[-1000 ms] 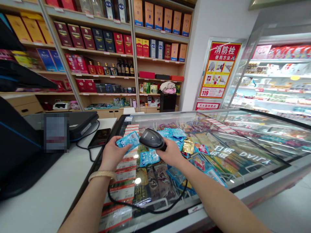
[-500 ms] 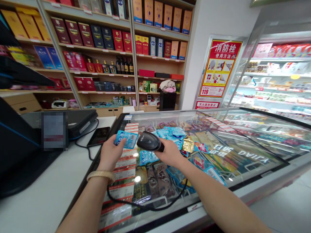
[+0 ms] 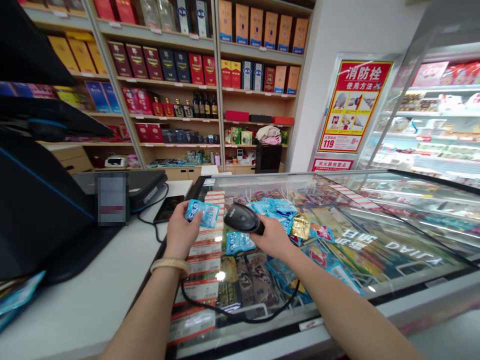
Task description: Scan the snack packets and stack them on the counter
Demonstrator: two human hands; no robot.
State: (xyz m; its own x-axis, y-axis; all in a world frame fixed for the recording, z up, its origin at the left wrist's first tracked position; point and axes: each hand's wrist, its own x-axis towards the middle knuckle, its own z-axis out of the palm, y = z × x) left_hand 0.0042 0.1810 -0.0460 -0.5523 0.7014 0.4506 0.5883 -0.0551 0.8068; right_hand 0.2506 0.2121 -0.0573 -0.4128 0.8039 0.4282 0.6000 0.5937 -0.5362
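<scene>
Pinched in my left hand [image 3: 183, 231] is a small blue snack packet [image 3: 208, 214], held above the price labels at the freezer's left side. My right hand [image 3: 275, 237] grips a black barcode scanner [image 3: 240, 218] by its handle, which my fingers partly hide. The scanner's head points left at the packet, with a small gap between them. Its black cable [image 3: 240, 316] loops over the glass lid below. More blue packets [image 3: 275, 206] lie in a pile on the glass beyond my right hand, beside a gold packet [image 3: 300, 228] and a red and blue one [image 3: 321, 232].
The glass-topped freezer [image 3: 375, 295] stretches to the right. To the left stand a white counter [image 3: 86, 310], a phone [image 3: 170, 207], a dark checkout machine [image 3: 37, 200] and a blurred small screen [image 3: 112, 200]. Behind are shelves [image 3: 168, 82] of boxes and bottles.
The view has swung slightly left, so everything sits further right, and a blue package edge shows at lower left. Both hands keep their hold on packet and scanner, nearly unmoved relative to each other.
</scene>
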